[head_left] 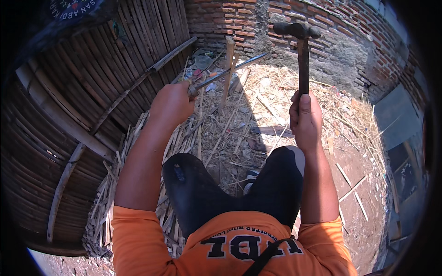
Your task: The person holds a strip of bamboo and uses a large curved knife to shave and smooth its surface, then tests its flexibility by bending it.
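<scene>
Head view: L hand (172,103) is a fist, clamped on the grip of a long thin metal blade (248,62) pointing away & to the right. Blade crosses a wood stick (229,46) standing nearly upright beyond the knees (186,175); can't tell if the edge bites in or just lies against it. Gripping blade at its near end prob. gives fingers clearance from the stick & leaves the far part jutting past it. R hand (307,118) is wrapped round the lower handle of a hammer (303,60), thumb along the wood, hammer head up top, clear of blade; low hold prob. gives reach & swing. Hands well apart. Knees spread, prob. for balance & working room.

Around: straw & splinter litter (338,115) on the ground, brick wall (221,23) behind, slat wall (92,69) at left. Crossed strips (353,188) lie on dirt at right, off to the side.
</scene>
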A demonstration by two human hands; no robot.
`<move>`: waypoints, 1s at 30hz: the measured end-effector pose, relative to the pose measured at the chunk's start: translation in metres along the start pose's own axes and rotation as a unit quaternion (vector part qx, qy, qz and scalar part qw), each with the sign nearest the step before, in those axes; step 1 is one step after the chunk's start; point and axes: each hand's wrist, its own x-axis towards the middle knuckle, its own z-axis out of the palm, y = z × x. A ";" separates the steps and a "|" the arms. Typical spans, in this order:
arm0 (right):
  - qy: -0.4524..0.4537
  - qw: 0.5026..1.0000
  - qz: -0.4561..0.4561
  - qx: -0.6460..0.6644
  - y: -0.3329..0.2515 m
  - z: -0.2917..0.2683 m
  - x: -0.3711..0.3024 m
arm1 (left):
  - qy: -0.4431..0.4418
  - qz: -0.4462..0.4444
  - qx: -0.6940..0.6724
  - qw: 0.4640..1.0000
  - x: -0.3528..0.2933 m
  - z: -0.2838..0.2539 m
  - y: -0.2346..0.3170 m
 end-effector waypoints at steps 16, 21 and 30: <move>-0.019 0.988 0.071 -0.133 0.051 0.006 0.011 | -0.013 -0.017 0.015 1.000 0.020 0.007 -0.002; -0.003 1.000 0.022 0.016 0.009 0.018 0.019 | 0.005 -0.009 0.016 1.000 0.024 0.019 -0.021; -0.011 0.995 0.030 -0.094 0.024 0.013 0.037 | 0.006 -0.002 0.022 1.000 0.035 0.025 -0.022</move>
